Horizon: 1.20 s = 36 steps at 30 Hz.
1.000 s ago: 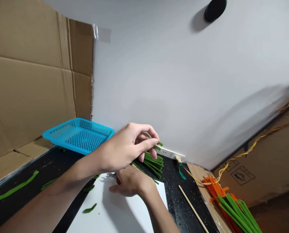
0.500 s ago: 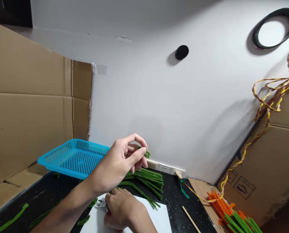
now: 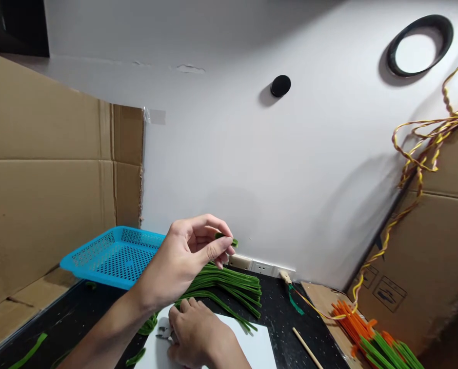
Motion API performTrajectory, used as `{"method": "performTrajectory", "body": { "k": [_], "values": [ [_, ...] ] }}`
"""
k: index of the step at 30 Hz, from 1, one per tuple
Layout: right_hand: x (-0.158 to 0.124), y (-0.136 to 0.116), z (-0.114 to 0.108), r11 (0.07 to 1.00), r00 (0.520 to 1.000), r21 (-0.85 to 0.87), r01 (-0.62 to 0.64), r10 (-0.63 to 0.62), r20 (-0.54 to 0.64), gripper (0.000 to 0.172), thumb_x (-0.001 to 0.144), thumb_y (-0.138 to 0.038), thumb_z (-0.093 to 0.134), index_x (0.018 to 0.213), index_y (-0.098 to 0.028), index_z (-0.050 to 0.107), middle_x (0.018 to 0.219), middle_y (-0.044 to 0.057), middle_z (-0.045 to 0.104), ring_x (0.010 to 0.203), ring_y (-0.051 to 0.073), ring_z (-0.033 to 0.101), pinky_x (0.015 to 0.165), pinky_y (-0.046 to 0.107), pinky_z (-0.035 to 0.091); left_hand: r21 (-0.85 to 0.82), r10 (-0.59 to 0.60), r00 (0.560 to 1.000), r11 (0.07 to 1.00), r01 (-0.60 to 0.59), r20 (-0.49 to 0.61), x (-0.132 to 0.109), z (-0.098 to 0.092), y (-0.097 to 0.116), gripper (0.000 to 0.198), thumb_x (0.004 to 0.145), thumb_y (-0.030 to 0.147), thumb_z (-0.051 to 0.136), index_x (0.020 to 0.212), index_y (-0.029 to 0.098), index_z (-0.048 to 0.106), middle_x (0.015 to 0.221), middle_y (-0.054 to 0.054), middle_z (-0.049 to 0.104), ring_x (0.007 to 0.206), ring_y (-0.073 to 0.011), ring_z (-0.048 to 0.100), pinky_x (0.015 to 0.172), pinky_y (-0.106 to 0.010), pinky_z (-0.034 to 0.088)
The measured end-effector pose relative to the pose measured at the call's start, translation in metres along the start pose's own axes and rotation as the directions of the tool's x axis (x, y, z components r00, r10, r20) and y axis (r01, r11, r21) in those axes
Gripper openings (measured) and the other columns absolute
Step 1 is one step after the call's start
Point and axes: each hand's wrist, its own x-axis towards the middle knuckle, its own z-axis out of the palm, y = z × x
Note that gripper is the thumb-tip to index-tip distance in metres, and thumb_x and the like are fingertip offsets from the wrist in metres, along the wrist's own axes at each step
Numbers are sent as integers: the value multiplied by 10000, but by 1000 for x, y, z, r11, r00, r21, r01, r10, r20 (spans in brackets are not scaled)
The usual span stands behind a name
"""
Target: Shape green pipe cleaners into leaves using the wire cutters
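Note:
My left hand [image 3: 186, 256] is raised above the black table and pinches a short green pipe-cleaner piece [image 3: 229, 239] between thumb and fingers. Below it my right hand [image 3: 198, 333] rests closed on a white sheet [image 3: 252, 346], gripping a small metal tool [image 3: 163, 334] whose tip pokes out at the left. A bundle of long green pipe cleaners [image 3: 232, 284] lies just behind both hands, fanning toward the right.
A blue perforated basket [image 3: 109, 253] sits at the back left against cardboard [image 3: 52, 205]. Orange and green pipe cleaners [image 3: 371, 335] lie at the right, with a wooden stick [image 3: 305, 347] beside them. Green scraps [image 3: 28, 351] dot the table. Yellow twisted wire [image 3: 417, 154] hangs along the right.
The view has tilted upward, so the wall ring and black knob now show. My left hand stays raised with the green piece; my right hand has slid lower on the white sheet.

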Motion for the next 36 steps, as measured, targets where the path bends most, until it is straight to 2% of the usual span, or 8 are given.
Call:
{"method": "performTrajectory", "body": {
  "k": [7,9,11,14,17,20,31,36],
  "values": [
    [-21,13,-23,989,1000,151,6,-6,-6,452,818,-371,794,1223,-180,735,1237,178,748,1123,378,715,966,478,551,-42,-8,1000,999,9,18,-2,-2,1,173,946,321,776,918,154,742,882,-60,775,812,-147,709,761,-243,583],
    [-37,23,-41,962,985,273,18,29,-167,305,853,-309,761,1147,-228,738,1156,100,777,1035,309,734,888,396,554,-14,-3,1000,1000,3,21,-2,-4,0,154,945,305,776,922,156,743,861,-48,759,797,-140,699,749,-232,576],
    [-58,33,-61,915,919,401,53,113,-378,144,920,-239,664,1053,-219,714,973,51,772,886,237,727,769,326,540,15,4,1000,1000,-4,28,-3,-5,1,137,950,296,770,942,160,750,852,-38,746,807,-140,702,761,-229,577],
    [-90,44,-87,772,721,557,305,195,-665,184,1057,-303,524,1083,-202,676,906,31,726,832,182,695,744,304,549,29,25,999,999,-26,31,-4,-4,3,127,959,292,760,967,166,758,878,-43,756,838,-150,721,797,-242,592],
    [-118,49,-101,631,568,548,549,200,-798,244,1017,-353,666,1232,-239,650,1040,30,725,844,155,711,787,310,598,32,36,999,999,-37,32,-5,-3,6,139,954,305,769,992,173,750,855,-40,758,815,-161,730,795,-266,607],
    [-136,47,-106,633,462,472,614,196,-865,273,995,-290,712,1266,-278,679,1025,13,732,786,134,718,736,288,620,48,31,999,998,-33,34,-8,-2,6,169,953,329,775,1034,186,736,837,-29,750,791,-159,724,779,-268,605],
    [-141,36,-109,803,213,223,552,123,-969,115,920,-141,778,948,-253,781,846,7,734,740,141,689,615,281,607,65,-7,992,998,-1,125,-12,0,6,214,983,381,738,1058,181,722,852,-33,744,802,-155,709,793,-271,576],
    [-143,35,-111,838,210,175,516,74,-975,102,921,-145,771,923,-246,787,830,15,736,686,143,685,576,283,610,96,-33,993,995,22,111,-10,0,7,237,967,383,751,1031,156,762,782,-53,758,757,-179,717,735,-291,576]
  ]
}}
